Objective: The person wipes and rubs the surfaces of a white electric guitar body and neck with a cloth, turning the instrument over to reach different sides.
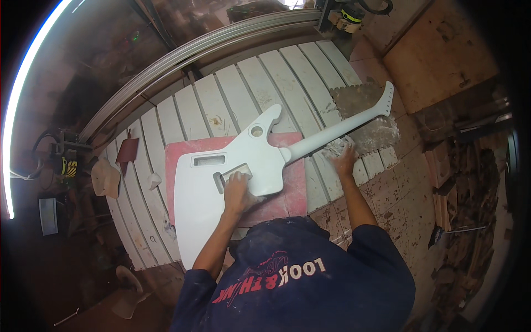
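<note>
A white, unfinished electric guitar (260,149) lies face up with its neck pointing to the far right. Rectangular cavities and a round hole are cut into its body. My left hand (238,192) rests on the body, its fingers hooked into the edge of the middle cavity. Just below the neck (337,131), my right hand (344,159) has its fingers bent over a pale, dusty thing (335,146) that I cannot make out. Under the body is a dusty red pad (293,206); beneath the headstock lies a grey-brown sheet (359,106) with ragged edges.
White slats with gaps form the tabletop (213,105). A metal rail (182,54) runs along its far side. At left are a dark red sheet (128,150), a small white lump (154,181) and a beige rounded piece (105,178). Wood pieces (459,221) are stacked at right.
</note>
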{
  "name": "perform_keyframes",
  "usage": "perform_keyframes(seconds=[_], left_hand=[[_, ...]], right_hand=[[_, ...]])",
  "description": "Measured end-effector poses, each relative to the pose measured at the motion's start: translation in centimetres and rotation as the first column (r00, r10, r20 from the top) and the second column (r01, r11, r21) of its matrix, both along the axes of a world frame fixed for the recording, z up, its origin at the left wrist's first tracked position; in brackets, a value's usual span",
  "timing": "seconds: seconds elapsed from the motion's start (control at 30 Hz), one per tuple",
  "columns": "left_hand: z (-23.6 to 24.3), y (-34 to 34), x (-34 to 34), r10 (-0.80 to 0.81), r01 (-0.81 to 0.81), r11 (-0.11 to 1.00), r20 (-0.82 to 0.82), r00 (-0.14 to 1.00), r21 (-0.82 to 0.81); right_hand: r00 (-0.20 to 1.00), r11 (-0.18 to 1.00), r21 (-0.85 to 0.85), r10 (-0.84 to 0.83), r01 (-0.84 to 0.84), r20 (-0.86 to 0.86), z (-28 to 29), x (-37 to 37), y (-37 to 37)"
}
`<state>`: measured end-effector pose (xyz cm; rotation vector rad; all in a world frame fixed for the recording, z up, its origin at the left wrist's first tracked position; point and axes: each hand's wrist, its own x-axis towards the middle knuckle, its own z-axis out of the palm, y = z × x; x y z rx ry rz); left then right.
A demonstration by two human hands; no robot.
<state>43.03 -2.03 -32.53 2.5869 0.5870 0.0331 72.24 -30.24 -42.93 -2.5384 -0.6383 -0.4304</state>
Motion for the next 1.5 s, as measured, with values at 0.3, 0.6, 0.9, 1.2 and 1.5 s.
perform_keyframes(seconds=[0.3,0.6,0.9,1.2,1.5], left_hand=[[0.9,0.5,0.3,0.012,-0.011,0.999,0.037,0.999,-0.032],[0.3,0.7,0.3,-0.008,0.010,0.998,0.020,1.000,-0.054],[-2.0,-0.6,-0.9,-0.005,0.005,1.000,-0.022,1.000,0.018],[2.1,-2.6,-1.6,0.105,-0.071,0.967,0.130,0.986,-0.244],[3.9,-5.6,-3.5,0.272,-0.033,0.721,0.239,0.932,-0.692]], right_hand=[[0.997,0.984,-0.165,0.063,-0.069,-0.042,0.5,1.3,2.7],[0.940,0.995,-0.062,0.051,-0.076,-0.338,-0.2,-0.7,1.5],[0.887,0.964,0.217,0.229,-0.151,-0.400,4.9,-11.0,-3.3],[0.194,0.586,0.786,0.762,0.198,-0.617,9.7,-17.7,3.8],[-0.302,0.488,0.642,0.872,0.592,-0.385,11.6,-20.9,7.6]])
